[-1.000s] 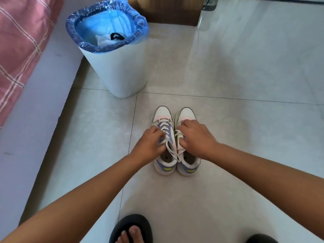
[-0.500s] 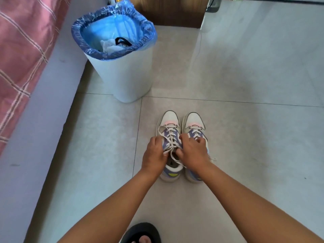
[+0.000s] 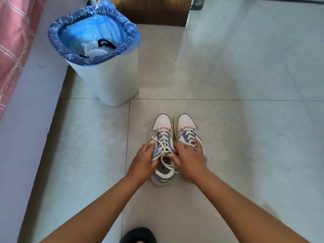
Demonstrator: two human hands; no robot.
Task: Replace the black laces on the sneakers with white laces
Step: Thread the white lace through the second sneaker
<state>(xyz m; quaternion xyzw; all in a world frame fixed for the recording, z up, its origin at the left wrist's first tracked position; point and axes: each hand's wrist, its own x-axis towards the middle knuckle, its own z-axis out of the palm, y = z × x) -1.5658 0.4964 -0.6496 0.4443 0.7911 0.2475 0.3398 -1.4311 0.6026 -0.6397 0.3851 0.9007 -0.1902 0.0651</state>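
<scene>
From where I watch, both forearms reach forward and down from the bottom corners of the frame and converge over a pair of sneakers standing side by side, toes pointing away, on the pale tiled floor [image 3: 245,137]. The left hand [image 3: 143,161] sits against the outer side of the left sneaker [image 3: 162,130], its fingers curled inward and pinching an end of the white lace [image 3: 163,139] at the top of the tongue. The right hand [image 3: 190,159] lies across the gap between the shoes, knuckles up, covering the rear half of the right sneaker [image 3: 185,124]; its thumb and fingers are curled toward the left shoe and pinch the other run of that same lace. A loose loop of lace hangs over the open collar of the left shoe, between the two hands. Both shoes show white lacing through the eyelets. A short lace tip sticks out just right of the right hand.

Further back and to the left stands a white bin [image 3: 112,81] with a blue liner; a black lace [image 3: 105,43] lies inside it on crumpled white material. A dark slipper [image 3: 138,235] shows at the bottom edge
</scene>
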